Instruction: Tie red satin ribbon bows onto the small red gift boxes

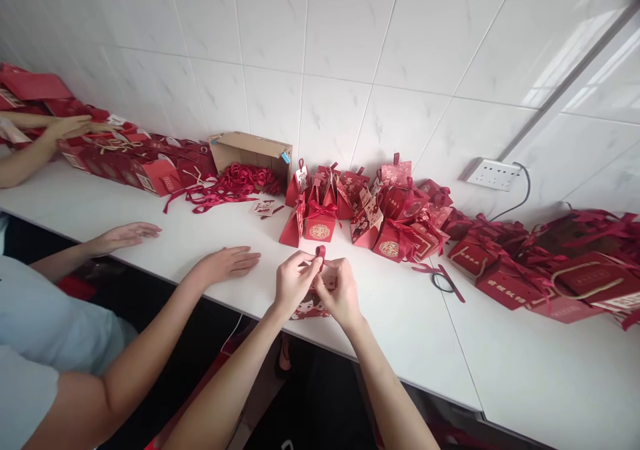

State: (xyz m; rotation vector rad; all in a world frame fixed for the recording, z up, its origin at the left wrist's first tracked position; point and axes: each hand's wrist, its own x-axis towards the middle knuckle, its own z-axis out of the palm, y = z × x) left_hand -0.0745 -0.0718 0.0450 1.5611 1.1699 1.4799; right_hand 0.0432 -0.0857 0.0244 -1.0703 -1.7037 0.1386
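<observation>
In front of me a small red gift box (309,309) with a printed cartoon figure stands near the table's front edge, partly hidden by my hands. A dark red ribbon loop (321,253) rises from its top. My left hand (293,282) pinches this loop between thumb and fingers. On the box's other side, my right hand (343,293) is closed around its upper right part, thumb against the top. Just behind are finished-looking red boxes with ribbons, such as one with a gold round emblem (320,229).
A co-worker's hands (227,265) rest at my left; another person's hand (67,128) reaches among red boxes. A cardboard box (253,145) spills red ribbons (225,187). Piled red boxes (510,283) and a black ring (443,283) lie right. A power strip (493,174) is on the wall.
</observation>
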